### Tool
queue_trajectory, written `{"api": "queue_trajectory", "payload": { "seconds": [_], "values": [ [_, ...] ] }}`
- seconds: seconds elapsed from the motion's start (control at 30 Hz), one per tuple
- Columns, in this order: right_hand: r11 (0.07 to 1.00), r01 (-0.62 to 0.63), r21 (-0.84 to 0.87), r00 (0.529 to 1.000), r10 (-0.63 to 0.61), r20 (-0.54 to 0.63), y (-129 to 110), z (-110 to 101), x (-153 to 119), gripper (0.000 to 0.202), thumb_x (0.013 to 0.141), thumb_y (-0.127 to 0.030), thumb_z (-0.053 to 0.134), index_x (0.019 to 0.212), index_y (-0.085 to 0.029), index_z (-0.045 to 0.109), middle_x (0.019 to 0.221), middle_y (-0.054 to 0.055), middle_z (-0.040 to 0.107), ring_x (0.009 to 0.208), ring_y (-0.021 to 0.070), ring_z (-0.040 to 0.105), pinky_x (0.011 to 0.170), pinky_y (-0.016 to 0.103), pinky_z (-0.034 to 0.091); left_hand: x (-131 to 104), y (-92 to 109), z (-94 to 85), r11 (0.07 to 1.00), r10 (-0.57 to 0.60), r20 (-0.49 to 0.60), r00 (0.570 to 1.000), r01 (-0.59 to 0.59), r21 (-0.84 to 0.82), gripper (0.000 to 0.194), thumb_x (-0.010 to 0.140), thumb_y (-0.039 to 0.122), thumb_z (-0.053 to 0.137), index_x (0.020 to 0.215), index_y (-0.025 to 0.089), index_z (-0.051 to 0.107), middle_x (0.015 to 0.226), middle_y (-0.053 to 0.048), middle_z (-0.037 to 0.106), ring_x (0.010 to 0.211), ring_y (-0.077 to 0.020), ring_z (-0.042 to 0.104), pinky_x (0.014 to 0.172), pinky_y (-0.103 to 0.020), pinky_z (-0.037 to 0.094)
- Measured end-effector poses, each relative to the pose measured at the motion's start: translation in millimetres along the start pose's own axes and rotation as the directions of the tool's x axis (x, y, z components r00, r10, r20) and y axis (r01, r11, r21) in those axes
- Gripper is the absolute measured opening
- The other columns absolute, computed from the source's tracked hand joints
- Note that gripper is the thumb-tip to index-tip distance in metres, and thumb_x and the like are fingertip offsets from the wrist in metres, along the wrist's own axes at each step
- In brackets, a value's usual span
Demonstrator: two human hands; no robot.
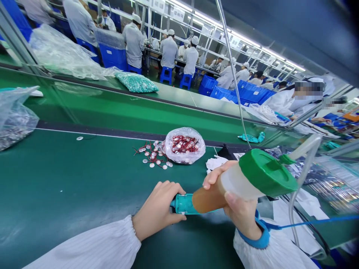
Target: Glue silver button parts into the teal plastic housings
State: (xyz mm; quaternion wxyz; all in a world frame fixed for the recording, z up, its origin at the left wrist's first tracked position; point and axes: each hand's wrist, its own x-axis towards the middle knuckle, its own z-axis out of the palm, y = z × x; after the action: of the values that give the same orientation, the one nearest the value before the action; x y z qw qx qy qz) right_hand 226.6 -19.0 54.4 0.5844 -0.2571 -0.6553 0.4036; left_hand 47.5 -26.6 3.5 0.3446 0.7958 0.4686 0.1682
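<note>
My left hand is closed round the left end of a teal plastic housing on the green table, thumb on the near side and fingers on the far side. In my right hand is a bottle with a green cap and amber liquid, tipped so its bottom end covers part of the housing. A clear tube runs from the cap. Beyond my hands, a clear bag holds small silver discs with red wires, and loose discs lie at its left.
A plastic bag of metal parts sits at far left. Across the green conveyor lies a bag of teal parts. Bundled parts and white papers lie at right. A hanging cable comes down beyond the bottle. Several people work behind.
</note>
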Motion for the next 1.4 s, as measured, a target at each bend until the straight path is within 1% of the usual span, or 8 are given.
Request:
{"api": "queue_trajectory", "payload": {
  "seconds": [0.13, 0.27, 0.37, 0.47, 0.7, 1.03, 1.27, 1.4],
  "values": [
    [1.000, -0.009, -0.007, 1.000, 0.009, -0.007, -1, 2, 0, 0.024, 0.084, -0.037, 0.058, 0.105, -0.028, 0.050, 0.077, 0.000, 0.058, 0.064, 0.0170, 0.057, 0.059, 0.032, 0.048, -1, 1, -0.6, 1.000, -0.004, -0.008, 1.000, 0.004, -0.019, 0.040, 0.061, 0.024, 0.081, 0.090, 0.021, 0.054, 0.085, 0.003, 0.059, 0.079, -0.0193, 0.048, 0.072, -0.031, 0.031],
    [0.996, 0.034, -0.079, 0.999, -0.034, 0.003, -1, 5, -3, 0.023, 0.084, -0.036, 0.058, 0.104, -0.027, 0.050, 0.079, 0.001, 0.057, 0.064, 0.0182, 0.057, 0.060, 0.035, 0.049, 1, -1, 0.0, 1.000, -0.009, -0.020, 1.000, 0.008, -0.027, 0.042, 0.059, 0.026, 0.083, 0.090, 0.021, 0.054, 0.086, 0.003, 0.059, 0.080, -0.0195, 0.049, 0.072, -0.031, 0.031],
    [0.994, 0.046, -0.104, 0.999, -0.048, -0.019, 0, 5, -7, 0.026, 0.084, -0.035, 0.059, 0.107, -0.027, 0.050, 0.080, 0.001, 0.058, 0.066, 0.0194, 0.058, 0.062, 0.036, 0.049, 3, -4, 1.6, 0.999, -0.002, -0.029, 1.000, 0.001, -0.037, 0.044, 0.056, 0.027, 0.084, 0.087, 0.021, 0.054, 0.084, 0.004, 0.060, 0.080, -0.0197, 0.050, 0.071, -0.030, 0.031],
    [0.995, 0.050, -0.090, 0.996, -0.056, -0.066, 1, 5, -10, 0.025, 0.083, -0.034, 0.058, 0.106, -0.027, 0.051, 0.081, 0.001, 0.059, 0.067, 0.0195, 0.058, 0.062, 0.037, 0.048, 3, -5, 2.9, 0.999, 0.012, -0.041, 0.999, -0.014, -0.047, 0.045, 0.054, 0.029, 0.085, 0.087, 0.022, 0.055, 0.083, 0.004, 0.060, 0.081, -0.0199, 0.051, 0.072, -0.030, 0.032],
    [0.996, 0.063, -0.057, 0.990, -0.070, -0.121, -1, 4, -12, 0.025, 0.081, -0.033, 0.061, 0.103, -0.025, 0.052, 0.078, 0.000, 0.059, 0.065, 0.0193, 0.058, 0.061, 0.036, 0.048, 1, -5, 3.1, 0.997, 0.032, -0.055, 0.998, -0.036, -0.062, 0.046, 0.055, 0.032, 0.085, 0.088, 0.021, 0.055, 0.082, 0.004, 0.060, 0.081, -0.0199, 0.052, 0.073, -0.030, 0.032],
    [0.999, 0.013, -0.046, 0.979, -0.022, -0.203, -5, 3, -10, 0.024, 0.080, -0.036, 0.061, 0.100, -0.024, 0.055, 0.074, 0.001, 0.060, 0.063, 0.0190, 0.058, 0.059, 0.035, 0.049, 1, -5, 4.9, 0.998, -0.005, -0.051, 0.999, 0.002, -0.065, 0.048, 0.052, 0.029, 0.087, 0.086, 0.022, 0.055, 0.082, 0.004, 0.060, 0.079, -0.0201, 0.051, 0.070, -0.029, 0.030],
    [1.000, 0.005, -0.004, 0.976, -0.006, -0.217, -10, 5, -5, 0.023, 0.080, -0.037, 0.062, 0.100, -0.026, 0.058, 0.073, 0.001, 0.059, 0.061, 0.0175, 0.057, 0.057, 0.033, 0.050, 1, -2, 1.4, 0.998, -0.018, -0.036, 0.999, 0.015, -0.061, 0.044, 0.055, 0.027, 0.085, 0.085, 0.022, 0.053, 0.081, 0.004, 0.057, 0.081, -0.0195, 0.050, 0.073, -0.030, 0.030],
    [0.999, -0.002, -0.044, 0.985, -0.006, -0.171, -8, 0, -12, 0.025, 0.082, -0.037, 0.059, 0.104, -0.027, 0.054, 0.076, 0.002, 0.057, 0.064, 0.0191, 0.056, 0.059, 0.037, 0.051, 2, -2, 0.3, 0.998, -0.017, -0.025, 1.000, 0.016, -0.056, 0.044, 0.055, 0.026, 0.085, 0.086, 0.022, 0.053, 0.080, 0.005, 0.057, 0.081, -0.0195, 0.051, 0.076, -0.031, 0.031]
  ]
}}
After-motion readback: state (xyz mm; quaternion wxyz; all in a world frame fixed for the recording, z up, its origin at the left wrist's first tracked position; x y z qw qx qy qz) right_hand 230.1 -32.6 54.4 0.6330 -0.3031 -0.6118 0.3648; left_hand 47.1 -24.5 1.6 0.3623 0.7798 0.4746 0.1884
